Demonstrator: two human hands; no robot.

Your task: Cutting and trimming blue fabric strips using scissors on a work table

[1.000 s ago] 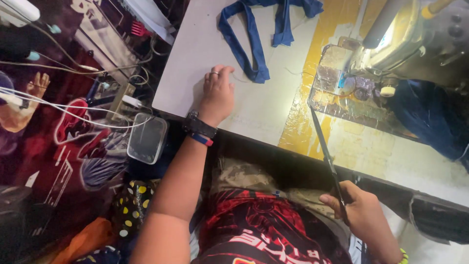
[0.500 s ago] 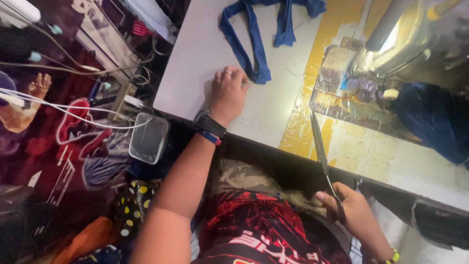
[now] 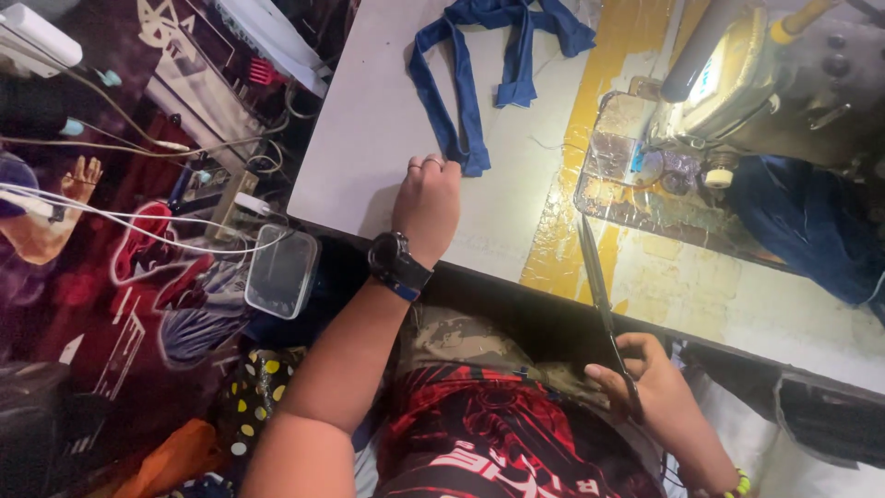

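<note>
Blue fabric strip (image 3: pixel 466 101) lies looped, touching curled left hand (image 3: pixel 427 201); right hand (image 3: pixel 656 387) fingers grasp scissors (image 3: pixel 604 304).

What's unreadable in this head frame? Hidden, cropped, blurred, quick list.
- Left hand: fingertips curl at the blue strip; whether they grip it cannot be told.
- Right hand: fingers cover the scissors handles.
- Sewing machine: cut off by the top and right edges; the needle area is washed out by its lamp glare.
- Dark blue cloth: runs off the right edge.
- Clear plastic box: contents too dim to tell.
</note>
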